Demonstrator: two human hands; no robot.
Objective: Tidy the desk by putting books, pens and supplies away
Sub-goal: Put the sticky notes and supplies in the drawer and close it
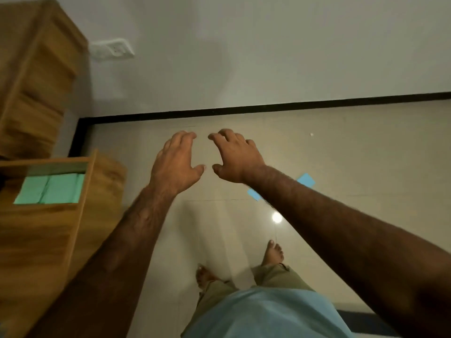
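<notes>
Pale glossy floor tiles (366,154) meet a grey wall (268,57) along a black skirting (268,107), and a wooden unit (36,228) stands at the left edge, with a socket (112,51) on the wall beside its far part. The person stands looking down with both arms stretched out over the floor. The left hand (175,162) and the right hand (234,154) hover side by side, palms down, thumbs almost meeting. The fingers of both are spread and loosely bent, and they grip nothing.

Two of the task's things show. A blue sheet (306,179) lies flat on the tiles, crossed and partly hidden by the right forearm (341,215) (whether it is one piece or two I cannot tell). Its long axis appears to run from near left to far right. It lies nearer than the fingertips and to their right, so the right hand is the closer one and would have to draw back and drop to reach it. Green pads (51,189) sit in an open compartment of the wooden unit, well apart to the left, on the left hand's side
</notes>
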